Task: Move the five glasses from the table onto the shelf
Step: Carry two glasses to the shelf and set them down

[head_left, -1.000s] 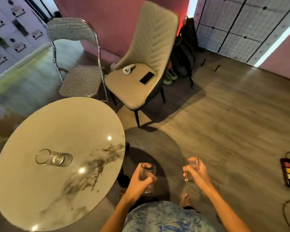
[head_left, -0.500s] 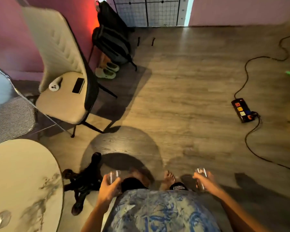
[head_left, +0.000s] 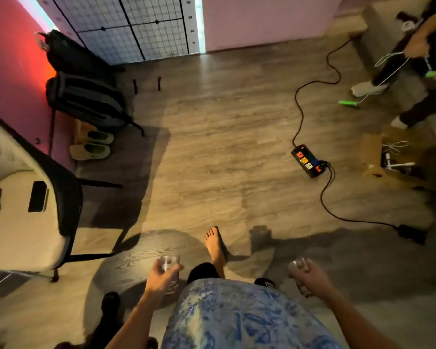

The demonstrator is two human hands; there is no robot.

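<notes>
Left hand [head_left: 161,279] wrapped around a clear, straight-sided drinking glass [head_left: 170,265]; right hand [head_left: 310,278] closed on a second clear glass [head_left: 297,267]. I read this as the carry step. Shelf not in view; next I must locate it, avoiding the black floor cable [head_left: 322,197].

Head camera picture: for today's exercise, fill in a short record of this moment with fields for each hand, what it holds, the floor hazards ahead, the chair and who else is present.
left hand: left hand wrapped round a clear glass, held upright
right hand: right hand wrapped round a second glass
floor hazards: power strip with a black cable trailing across the wooden floor
chair: beige chair at left, a phone lying on its seat
other person: legs and arm at top right
shelf: not in view
table: not in view
</notes>
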